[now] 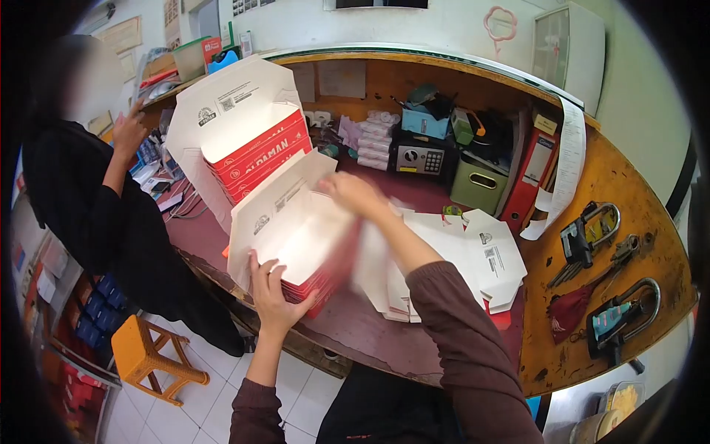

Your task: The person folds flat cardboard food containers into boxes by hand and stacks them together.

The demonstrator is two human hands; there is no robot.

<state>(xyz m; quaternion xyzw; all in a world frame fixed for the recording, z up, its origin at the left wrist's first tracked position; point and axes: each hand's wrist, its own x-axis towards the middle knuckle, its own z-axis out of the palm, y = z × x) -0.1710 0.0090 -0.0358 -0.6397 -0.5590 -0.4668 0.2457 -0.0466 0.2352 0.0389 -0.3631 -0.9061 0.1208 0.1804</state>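
In the head view, the open box (299, 240) is lying between the two hands, on top of the front stack (325, 287), beside the near-left edge of the maroon tabletop (344, 333). Its long axis is slanting from the near-left end toward the far right. The left hand (274, 302) is cupping the near-left corner, partly open, its fingers spreading over the white board and its thumb pressing the red side. The right hand (356, 195) is bending its fingers at the far-right end, beside the raised lid; it is blurring, so whether it is gripping anything I cannot tell. The box is lying to its left and nearer the body. Both hands are close to it, the left clearly touching.

The rear stack (259, 157) is standing beyond, toward the far-left edge, its red side showing large white capitals that seem to end in "PAMAN"; the start is unclear. Its lid is carrying a round logo and a square code, too small to read. More white blanks (494, 255) are lying toward the right edge, showing similar print.
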